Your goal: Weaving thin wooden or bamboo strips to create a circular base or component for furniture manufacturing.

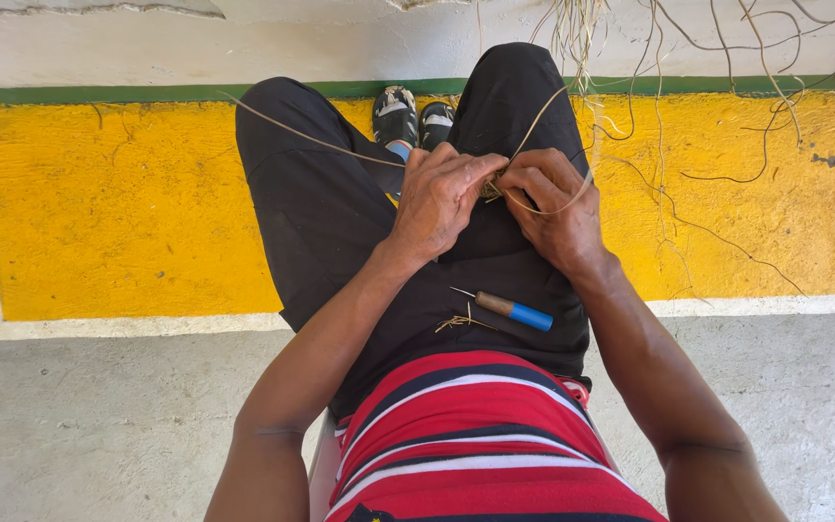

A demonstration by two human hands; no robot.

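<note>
Working straw-coloured fibre strands [543, 116] over the lap.
Left hand [442, 198] and right hand [558, 208] both pinched closed on the strands; blue-handled awl [506, 308] resting nearer, on black trousers [321, 213].

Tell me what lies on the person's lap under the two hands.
A small awl with a blue handle and a few loose fiber scraps rest on the black trousers. The hands cover most of the woven piece they pinch.

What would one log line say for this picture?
left hand: pinching straw strands | right hand: gripping same | awl: resting on lap
</note>
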